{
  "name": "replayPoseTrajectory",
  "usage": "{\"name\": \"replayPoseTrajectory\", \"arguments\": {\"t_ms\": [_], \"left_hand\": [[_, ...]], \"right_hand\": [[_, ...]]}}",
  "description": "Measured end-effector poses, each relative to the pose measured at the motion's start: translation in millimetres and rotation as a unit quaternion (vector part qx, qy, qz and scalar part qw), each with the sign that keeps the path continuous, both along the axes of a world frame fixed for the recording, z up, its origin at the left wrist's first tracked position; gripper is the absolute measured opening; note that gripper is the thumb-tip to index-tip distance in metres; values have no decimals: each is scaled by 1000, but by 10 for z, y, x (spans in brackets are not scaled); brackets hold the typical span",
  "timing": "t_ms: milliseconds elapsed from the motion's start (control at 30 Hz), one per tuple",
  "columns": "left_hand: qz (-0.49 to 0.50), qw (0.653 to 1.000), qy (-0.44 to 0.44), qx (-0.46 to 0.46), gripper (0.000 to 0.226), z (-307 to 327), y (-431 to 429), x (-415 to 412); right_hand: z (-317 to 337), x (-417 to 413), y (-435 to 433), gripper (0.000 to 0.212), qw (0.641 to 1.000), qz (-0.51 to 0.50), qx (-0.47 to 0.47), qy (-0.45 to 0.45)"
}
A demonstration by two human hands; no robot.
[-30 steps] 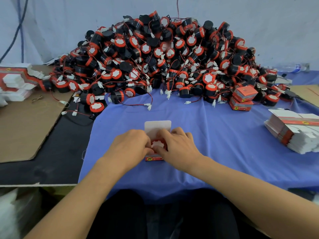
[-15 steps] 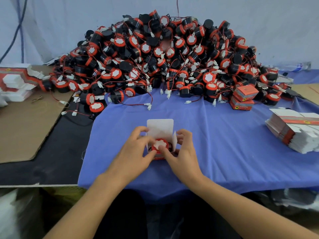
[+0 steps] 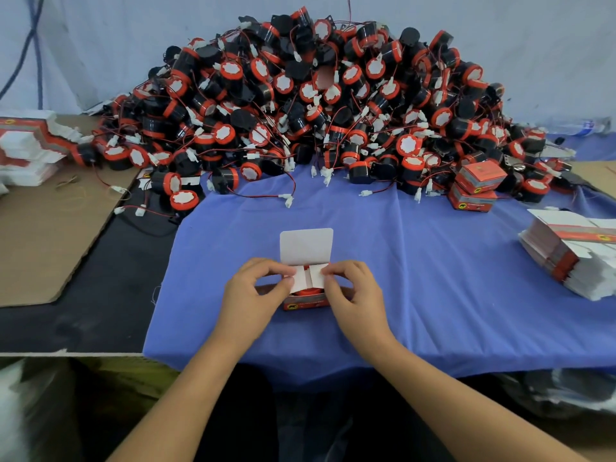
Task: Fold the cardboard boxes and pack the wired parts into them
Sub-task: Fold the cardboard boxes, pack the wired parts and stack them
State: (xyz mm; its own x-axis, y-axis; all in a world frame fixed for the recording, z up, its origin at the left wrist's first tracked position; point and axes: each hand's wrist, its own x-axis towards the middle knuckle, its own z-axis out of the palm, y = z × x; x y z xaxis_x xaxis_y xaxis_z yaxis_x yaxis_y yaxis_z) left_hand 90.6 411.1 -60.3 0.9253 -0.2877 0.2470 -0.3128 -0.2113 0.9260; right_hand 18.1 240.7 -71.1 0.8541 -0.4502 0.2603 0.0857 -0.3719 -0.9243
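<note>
Blue cloth (image 3: pixel 433 278) covers the middle of a black tabletop (image 3: pixel 100 295) and hangs over its near edge; a pale wall (image 3: pixel 100 45) closes the far side. Small red cardboard box (image 3: pixel 305 304) stands near the cloth's near edge, centred before the person, its white lid flap (image 3: pixel 306 246) upright at the far side. Left hand (image 3: pixel 253 295) pinches the left side flap (image 3: pixel 299 278) between thumb and curled fingers; right hand (image 3: pixel 356 295) pinches the right side flap (image 3: pixel 318 276) in the same way. Both flaps are bent inward over the opening, their inner edges just apart. One wired part (image 3: pixel 305 292) sits inside the box (only a strip of its red rim shows beneath the flaps). Heap of wired parts (image 3: pixel 316 111), black bodies with red caps and white-plugged leads, fills the far half of the cloth against the wall; its front edge is well apart from the box, with open cloth between them and to either side of the hands. Two closed boxes (image 3: pixel 475 186) are stacked at the heap's right foot. Stack of flat box blanks (image 3: pixel 573 258) lies at the cloth's right edge, well apart from the right hand. A second stack (image 3: pixel 26 148) lies at far left on a brown cardboard sheet (image 3: pixel 43 241), whose cut edge borders the black strip left of the cloth.
</note>
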Motion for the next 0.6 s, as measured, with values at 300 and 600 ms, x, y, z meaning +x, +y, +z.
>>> {"name": "replayPoseTrajectory", "arguments": {"t_ms": [300,600], "left_hand": [[-64,993,62,-81,36,0,-33,11],[-68,997,1,-25,19,-104,11,-53]], "right_hand": [[29,-19,-35,36,997,36,65,18],[44,-55,-67,36,991,53,121,25]]}}
